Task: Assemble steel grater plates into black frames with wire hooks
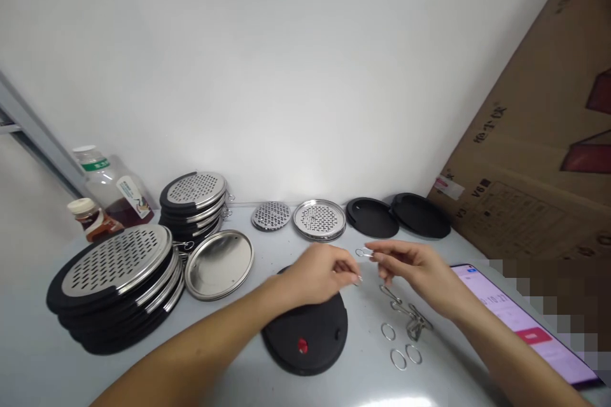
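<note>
My left hand [329,273] is closed in a pinch above a black round disc [305,337] with a red spot. A small shiny metal bit shows at its fingertips, too small to name. To its right, my right hand [415,264] is pinched on a small metal ring [360,253], which sticks out to the left of the fingers. The two hands are close but apart. Below the right hand lie several wire clips [415,321] in a loose heap. Near them are loose metal rings [398,359] on the table.
Stacks of round graters [117,264] stand at left, beside a shiny steel disc [219,265]. Perforated grater plates [319,219] and black discs [372,216] line the wall. A lit phone [515,324] lies right, before a cardboard box [520,159]. Bottles [114,184] stand back left.
</note>
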Available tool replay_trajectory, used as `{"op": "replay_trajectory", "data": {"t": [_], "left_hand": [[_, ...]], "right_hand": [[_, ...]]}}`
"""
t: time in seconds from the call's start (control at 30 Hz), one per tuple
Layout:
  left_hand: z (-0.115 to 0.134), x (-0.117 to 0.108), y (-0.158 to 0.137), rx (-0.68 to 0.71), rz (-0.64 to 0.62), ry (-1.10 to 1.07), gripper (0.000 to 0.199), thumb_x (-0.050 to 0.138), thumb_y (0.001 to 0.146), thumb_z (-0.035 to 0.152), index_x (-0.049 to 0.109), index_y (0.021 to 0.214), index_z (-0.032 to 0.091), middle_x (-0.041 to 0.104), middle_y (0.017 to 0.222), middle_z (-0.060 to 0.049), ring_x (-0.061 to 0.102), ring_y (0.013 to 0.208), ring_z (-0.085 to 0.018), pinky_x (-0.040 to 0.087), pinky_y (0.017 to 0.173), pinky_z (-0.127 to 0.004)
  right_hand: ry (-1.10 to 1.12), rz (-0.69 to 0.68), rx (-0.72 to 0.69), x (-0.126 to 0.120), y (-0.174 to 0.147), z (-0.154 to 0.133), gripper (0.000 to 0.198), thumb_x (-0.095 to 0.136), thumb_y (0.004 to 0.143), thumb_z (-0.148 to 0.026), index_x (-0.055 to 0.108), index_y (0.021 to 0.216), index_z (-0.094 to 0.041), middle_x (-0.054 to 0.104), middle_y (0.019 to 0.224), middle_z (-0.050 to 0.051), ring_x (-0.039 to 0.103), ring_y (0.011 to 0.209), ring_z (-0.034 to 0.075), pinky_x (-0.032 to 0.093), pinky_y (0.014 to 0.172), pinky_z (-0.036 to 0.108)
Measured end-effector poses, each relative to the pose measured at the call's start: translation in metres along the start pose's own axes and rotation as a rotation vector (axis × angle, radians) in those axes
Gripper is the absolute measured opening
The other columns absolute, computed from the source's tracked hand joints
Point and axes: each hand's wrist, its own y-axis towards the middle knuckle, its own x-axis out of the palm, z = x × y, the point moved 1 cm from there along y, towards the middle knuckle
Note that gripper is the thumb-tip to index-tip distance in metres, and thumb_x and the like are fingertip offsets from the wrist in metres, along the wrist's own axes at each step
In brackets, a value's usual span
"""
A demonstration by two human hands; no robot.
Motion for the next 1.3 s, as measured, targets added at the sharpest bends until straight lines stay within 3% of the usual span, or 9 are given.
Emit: {"op": "replay_trajectory", "data": {"t": [0.17, 0.33, 0.5, 0.7, 0.8, 0.87, 0.97, 1.17, 1.3], "left_hand": [[-0.016, -0.048, -0.049, -0.103, 0.286, -0.258, 0.016, 0.066, 0.085, 0.027, 0.069, 0.098, 0.018, 0.069, 0.083, -0.002, 0.063, 0.077, -0.016, 0.048, 0.071, -0.026], [-0.038, -0.053, -0.074, -0.110, 0.305, -0.517, 0.015, 0.069, 0.084, 0.028, 0.071, 0.093, 0.017, 0.070, 0.088, -0.003, 0.064, 0.084, -0.016, 0.048, 0.077, -0.025], [-0.044, -0.047, -0.080, -0.124, 0.348, -0.546, 0.018, 0.070, 0.084, 0.029, 0.072, 0.098, 0.017, 0.072, 0.092, -0.004, 0.066, 0.088, -0.018, 0.051, 0.081, -0.028], [-0.034, -0.044, -0.084, -0.081, 0.304, -0.497, 0.017, 0.066, 0.086, 0.024, 0.074, 0.099, 0.016, 0.073, 0.097, -0.007, 0.067, 0.093, -0.021, 0.051, 0.087, -0.032], [-0.027, -0.041, -0.084, -0.086, 0.256, -0.509, 0.018, 0.066, 0.086, 0.023, 0.075, 0.100, 0.017, 0.071, 0.099, -0.007, 0.067, 0.093, -0.021, 0.051, 0.086, -0.032], [-0.023, -0.040, -0.084, -0.101, 0.232, -0.518, 0.018, 0.065, 0.086, 0.022, 0.075, 0.100, 0.018, 0.071, 0.100, -0.007, 0.066, 0.094, -0.021, 0.051, 0.086, -0.031], [-0.022, -0.037, -0.083, -0.111, 0.228, -0.513, 0.016, 0.064, 0.086, 0.021, 0.076, 0.096, 0.018, 0.071, 0.097, -0.006, 0.066, 0.093, -0.021, 0.050, 0.086, -0.031], [-0.030, -0.033, -0.083, -0.102, 0.287, -0.545, 0.017, 0.064, 0.085, 0.018, 0.076, 0.097, 0.018, 0.069, 0.096, -0.005, 0.065, 0.094, -0.020, 0.049, 0.087, -0.030], [-0.031, -0.033, -0.083, -0.102, 0.280, -0.583, 0.017, 0.065, 0.085, 0.019, 0.076, 0.097, 0.017, 0.070, 0.098, -0.006, 0.065, 0.096, -0.020, 0.049, 0.088, -0.030]], "right_hand": [[0.295, -0.195, 0.036, 0.056, 0.016, -0.018, 0.031, 0.076, 0.076, -0.038, 0.072, 0.096, -0.015, 0.066, 0.065, 0.000, 0.061, 0.056, 0.013, 0.053, 0.058, 0.027], [0.632, -0.267, 0.200, 0.098, 0.026, -0.016, 0.030, 0.084, 0.069, -0.027, 0.073, 0.094, -0.013, 0.070, 0.077, 0.003, 0.066, 0.064, 0.011, 0.056, 0.064, 0.023], [0.723, -0.319, 0.348, 0.106, 0.024, -0.022, 0.026, 0.085, 0.067, -0.019, 0.074, 0.088, -0.009, 0.072, 0.079, 0.007, 0.066, 0.062, 0.010, 0.057, 0.063, 0.020], [0.844, -0.466, 0.385, 0.108, 0.019, -0.016, 0.015, 0.080, 0.074, -0.017, 0.075, 0.085, -0.009, 0.071, 0.078, 0.004, 0.064, 0.063, 0.006, 0.053, 0.062, 0.014], [0.799, -0.499, 0.376, 0.104, 0.013, -0.010, 0.023, 0.083, 0.070, -0.016, 0.074, 0.090, -0.011, 0.071, 0.079, 0.003, 0.065, 0.065, 0.007, 0.054, 0.064, 0.016], [0.680, -0.492, 0.320, 0.103, 0.008, -0.009, 0.026, 0.083, 0.069, -0.020, 0.073, 0.091, -0.012, 0.071, 0.073, 0.002, 0.065, 0.061, 0.009, 0.053, 0.060, 0.019], [0.393, -0.416, 0.145, 0.106, 0.000, -0.012, 0.019, 0.075, 0.079, -0.030, 0.072, 0.088, -0.013, 0.064, 0.058, -0.002, 0.059, 0.051, 0.009, 0.050, 0.054, 0.021], [-0.203, -0.114, -0.364, 0.114, -0.013, -0.017, 0.014, 0.058, 0.090, -0.020, 0.071, 0.096, -0.020, 0.062, 0.075, 0.002, 0.058, 0.062, 0.013, 0.049, 0.060, 0.026], [-0.346, -0.004, -0.614, 0.114, -0.015, -0.011, 0.020, 0.052, 0.093, -0.016, 0.067, 0.106, -0.019, 0.066, 0.085, 0.007, 0.062, 0.072, 0.017, 0.052, 0.065, 0.029]]}}
